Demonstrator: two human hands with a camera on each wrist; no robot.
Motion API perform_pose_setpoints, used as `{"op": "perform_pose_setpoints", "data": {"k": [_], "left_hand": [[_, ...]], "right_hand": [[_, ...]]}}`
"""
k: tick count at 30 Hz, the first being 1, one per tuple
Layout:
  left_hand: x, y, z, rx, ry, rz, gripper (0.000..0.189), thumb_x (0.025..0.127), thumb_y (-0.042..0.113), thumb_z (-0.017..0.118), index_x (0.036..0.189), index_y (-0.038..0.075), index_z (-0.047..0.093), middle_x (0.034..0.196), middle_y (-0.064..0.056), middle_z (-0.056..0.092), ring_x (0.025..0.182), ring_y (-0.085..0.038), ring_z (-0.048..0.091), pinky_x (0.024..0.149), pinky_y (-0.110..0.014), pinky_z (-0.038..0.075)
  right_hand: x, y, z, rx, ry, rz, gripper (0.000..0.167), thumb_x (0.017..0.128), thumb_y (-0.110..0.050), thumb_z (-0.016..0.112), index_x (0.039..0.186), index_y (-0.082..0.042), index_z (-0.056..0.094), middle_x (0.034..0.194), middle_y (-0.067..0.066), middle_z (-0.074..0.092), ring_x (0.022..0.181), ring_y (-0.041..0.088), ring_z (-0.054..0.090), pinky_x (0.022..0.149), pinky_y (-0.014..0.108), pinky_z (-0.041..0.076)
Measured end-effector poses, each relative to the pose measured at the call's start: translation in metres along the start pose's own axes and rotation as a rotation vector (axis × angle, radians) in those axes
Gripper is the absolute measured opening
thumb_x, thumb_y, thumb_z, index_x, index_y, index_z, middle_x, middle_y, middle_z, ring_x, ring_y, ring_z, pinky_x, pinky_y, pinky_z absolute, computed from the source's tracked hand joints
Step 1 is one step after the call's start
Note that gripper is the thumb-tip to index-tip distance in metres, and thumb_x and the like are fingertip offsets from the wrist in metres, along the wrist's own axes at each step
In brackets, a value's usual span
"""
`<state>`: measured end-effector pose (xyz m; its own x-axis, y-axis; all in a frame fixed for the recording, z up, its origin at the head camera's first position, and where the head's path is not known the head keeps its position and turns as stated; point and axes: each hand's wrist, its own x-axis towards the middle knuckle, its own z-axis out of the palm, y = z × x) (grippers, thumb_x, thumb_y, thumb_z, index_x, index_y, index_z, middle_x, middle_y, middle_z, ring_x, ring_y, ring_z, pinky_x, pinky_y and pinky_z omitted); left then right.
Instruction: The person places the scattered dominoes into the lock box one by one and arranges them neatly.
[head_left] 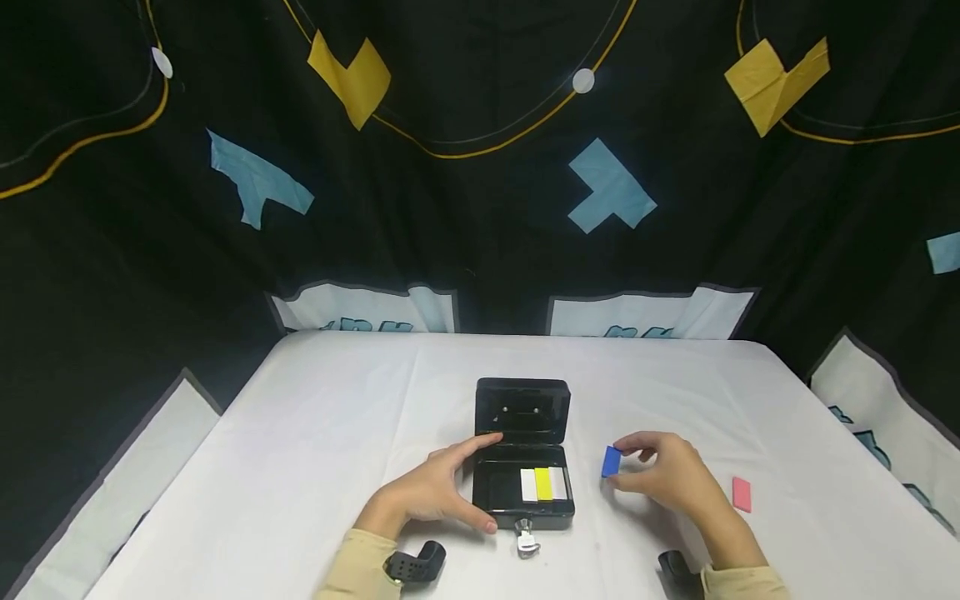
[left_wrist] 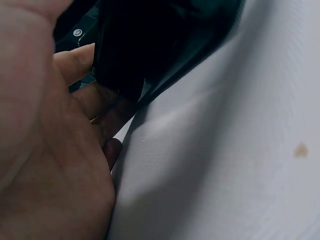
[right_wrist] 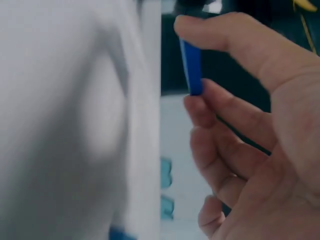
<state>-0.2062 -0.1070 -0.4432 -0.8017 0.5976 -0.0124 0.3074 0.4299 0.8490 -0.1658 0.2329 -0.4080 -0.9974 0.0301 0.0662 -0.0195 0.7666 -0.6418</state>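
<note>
A small black cash box (head_left: 522, 518) stands with its lid raised on the white table. Inside lie two white tiles (head_left: 528, 486) and, between them, a yellow tile (head_left: 543, 483), all side by side toward the right. My left hand (head_left: 431, 492) spans the box's left side with fingers spread, index finger by the hinge and thumb near the front corner. To the right of the box, my right hand (head_left: 667, 471) pinches a thin blue tile (head_left: 611, 462) between thumb and fingertips. The right wrist view shows that blue tile (right_wrist: 192, 67) edge-on, held at its two ends.
A pink tile (head_left: 742, 494) lies on the table right of my right hand. Keys (head_left: 527, 542) hang from the lock at the box's front. Behind the white tablecloth (head_left: 352, 400) hangs a dark curtain (head_left: 480, 225) with yellow and blue shapes.
</note>
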Motion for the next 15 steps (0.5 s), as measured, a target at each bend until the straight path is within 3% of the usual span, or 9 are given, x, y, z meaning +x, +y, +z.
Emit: {"op": "perform_pose_setpoints", "data": {"k": [5,7,11,15], "left_hand": [[-0.001,-0.001,0.000,0.017,0.013,-0.023,0.111,0.059,0.037,0.098,0.153,0.040,0.040,0.158,0.000,0.037,0.145,-0.035,0.028,0.111,-0.067,0.023],[0.000,0.000,0.000,0.030,0.016,-0.036,0.111,0.058,0.039,0.098,0.152,0.042,0.040,0.158,0.000,0.038,0.144,-0.037,0.028,0.110,-0.069,0.024],[0.002,0.001,0.001,0.055,0.013,-0.044,0.111,0.058,0.042,0.097,0.152,0.043,0.039,0.157,-0.001,0.038,0.142,-0.039,0.028,0.108,-0.071,0.024],[0.000,0.001,-0.001,0.059,0.015,-0.048,0.111,0.059,0.041,0.097,0.152,0.043,0.038,0.157,-0.001,0.038,0.142,-0.040,0.028,0.108,-0.072,0.024]], "right_hand": [[-0.001,-0.019,0.012,0.102,0.014,-0.128,0.042,0.064,-0.025,0.095,0.101,-0.015,0.078,0.096,0.000,0.071,0.091,0.022,0.058,0.068,0.034,0.047],[-0.002,-0.028,0.018,0.107,0.005,-0.139,0.043,0.063,-0.026,0.096,0.101,-0.018,0.078,0.097,-0.003,0.070,0.090,0.020,0.057,0.068,0.034,0.046],[-0.005,-0.045,0.032,0.100,-0.046,-0.140,0.044,0.061,-0.026,0.098,0.100,-0.020,0.078,0.096,-0.006,0.069,0.088,0.018,0.057,0.067,0.034,0.046],[-0.001,-0.065,0.047,0.077,-0.120,-0.209,0.042,0.063,-0.025,0.097,0.100,-0.017,0.079,0.095,-0.006,0.069,0.085,0.019,0.057,0.066,0.033,0.048]]}}
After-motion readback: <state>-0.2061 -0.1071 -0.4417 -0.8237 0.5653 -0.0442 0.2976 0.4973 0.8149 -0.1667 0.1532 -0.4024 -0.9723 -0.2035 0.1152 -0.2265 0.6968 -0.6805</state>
